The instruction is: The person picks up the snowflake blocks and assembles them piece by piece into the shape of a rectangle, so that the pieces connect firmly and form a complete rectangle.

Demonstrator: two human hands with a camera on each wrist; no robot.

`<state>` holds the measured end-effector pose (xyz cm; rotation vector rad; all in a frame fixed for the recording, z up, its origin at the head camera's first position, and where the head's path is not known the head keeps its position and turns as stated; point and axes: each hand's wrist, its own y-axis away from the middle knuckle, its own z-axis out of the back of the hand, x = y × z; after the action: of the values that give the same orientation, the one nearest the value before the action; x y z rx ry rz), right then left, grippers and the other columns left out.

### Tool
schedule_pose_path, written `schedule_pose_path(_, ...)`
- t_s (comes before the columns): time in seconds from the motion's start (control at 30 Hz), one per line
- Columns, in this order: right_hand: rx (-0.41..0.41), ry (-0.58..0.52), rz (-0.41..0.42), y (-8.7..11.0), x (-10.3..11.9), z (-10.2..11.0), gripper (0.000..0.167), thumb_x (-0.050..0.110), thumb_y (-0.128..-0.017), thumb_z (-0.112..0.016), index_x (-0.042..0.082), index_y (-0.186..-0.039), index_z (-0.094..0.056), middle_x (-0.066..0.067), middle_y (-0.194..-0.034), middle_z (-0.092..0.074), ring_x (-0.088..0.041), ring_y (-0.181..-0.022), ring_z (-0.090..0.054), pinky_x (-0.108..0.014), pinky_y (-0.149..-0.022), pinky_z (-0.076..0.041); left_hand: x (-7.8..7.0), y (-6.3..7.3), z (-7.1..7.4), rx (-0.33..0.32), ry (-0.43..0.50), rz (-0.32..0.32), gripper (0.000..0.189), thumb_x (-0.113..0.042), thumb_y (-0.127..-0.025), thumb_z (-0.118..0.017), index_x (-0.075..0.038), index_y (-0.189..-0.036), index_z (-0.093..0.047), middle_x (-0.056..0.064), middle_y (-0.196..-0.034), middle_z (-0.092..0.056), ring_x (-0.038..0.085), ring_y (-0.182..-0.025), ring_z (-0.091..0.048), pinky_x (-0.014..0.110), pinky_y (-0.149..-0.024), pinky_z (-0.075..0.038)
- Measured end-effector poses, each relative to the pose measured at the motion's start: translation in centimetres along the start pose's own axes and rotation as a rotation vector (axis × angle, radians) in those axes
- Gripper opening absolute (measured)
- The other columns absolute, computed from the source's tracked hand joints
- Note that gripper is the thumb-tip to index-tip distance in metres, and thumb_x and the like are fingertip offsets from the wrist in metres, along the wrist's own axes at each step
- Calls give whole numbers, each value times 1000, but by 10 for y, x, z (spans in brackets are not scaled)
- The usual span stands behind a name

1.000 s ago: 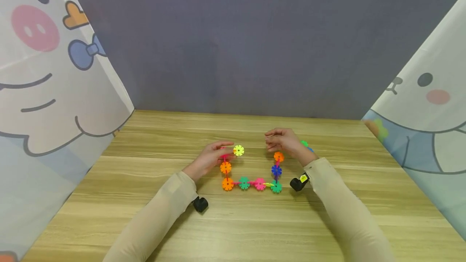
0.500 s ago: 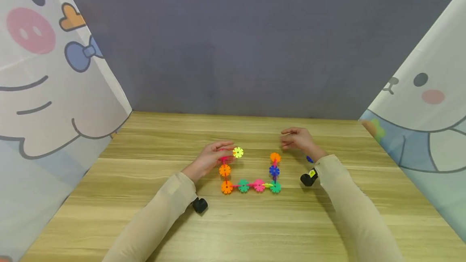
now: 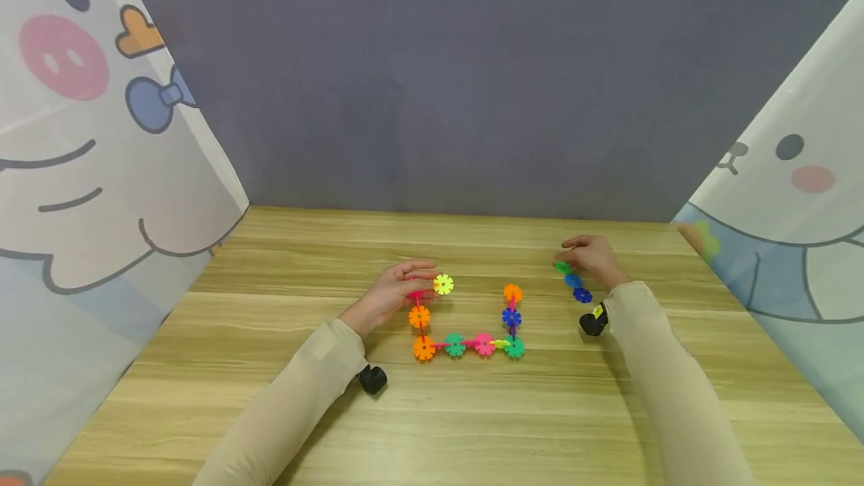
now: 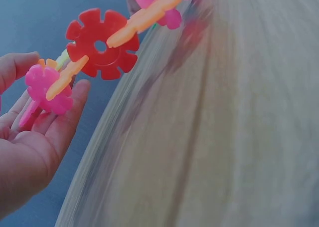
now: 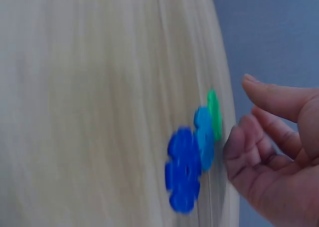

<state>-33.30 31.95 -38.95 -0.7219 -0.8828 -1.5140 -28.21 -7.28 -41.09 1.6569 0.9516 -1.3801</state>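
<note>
My left hand [image 3: 390, 295] holds the left end of a U-shaped chain of interlocking snowflake discs. In the left wrist view, its thumb and fingers are around a pink snowflake disc [image 4: 47, 87], and a red disc [image 4: 102, 45] follows it in the chain. A yellow disc [image 3: 443, 284] sticks out past the fingertips. Over at the right, my right hand [image 3: 595, 257] is beside a loose green disc [image 3: 562, 267], its thumb apart from the fingers and nothing gripped. A light blue disc [image 5: 203, 137] and a dark blue disc [image 5: 183, 169] lie in line with the green one.
An orange disc [image 3: 513, 293] tops the chain's right side, and a green disc [image 3: 514, 346] forms its near right corner. The wooden table [image 3: 472, 426] meets a grey partition [image 3: 459, 96] at the back. Printed cartoon cloths flank both sides.
My right hand has moved right, away from the chain's right end to the loose discs, which now show beside it. The left hand stays on the chain.
</note>
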Motion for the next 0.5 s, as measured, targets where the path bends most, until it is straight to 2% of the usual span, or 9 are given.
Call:
schedule_pose_path(0.23, 102, 128, -52, -5, -3, 8, 54, 10, -88, -74, -16, -131, -54, -29, -126, -61, -14, -80, -67, -31, -76, -59, 3, 1, 1, -3, -14, 2, 49, 0, -99, -56, 5, -146, -43, 21, -142, -52, 24, -99, -69, 35, -87, -57)
schedule_pose_path(0.3, 123, 163, -55, -7, -4, 8, 53, 6, -85, -76, -17, -128, -56, -28, -120, -64, -13, -76, -67, -31, -73, -59, 2, 1, 0, -1, -18, 4, 48, -1, -99, -56, 5, -145, -43, 20, -142, -53, 24, -100, -69, 34, -86, -57)
schedule_pose_path(0.43, 153, 249, -41, -10, -4, 10, 48, 4, -83, -76, -19, -122, -60, -17, -92, -73, -12, -66, -63, -29, -63, -56, 0, 0, -1, 0, -34, 7, 47, -3, -100, -55, 5, -145, -43, 19, -142, -53, 24, -102, -69, 32, -85, -57)
schedule_pose_path(0.5, 153, 279, -28, -12, -4, 10, 47, 4, -83, -76, -18, -121, -61, -15, -91, -73, -12, -64, -62, -28, -61, -55, -1, -1, -1, 1, -39, 7, 46, -3, -101, -55, 5, -145, -43, 19, -142, -53, 24, -102, -69, 32, -85, -57)
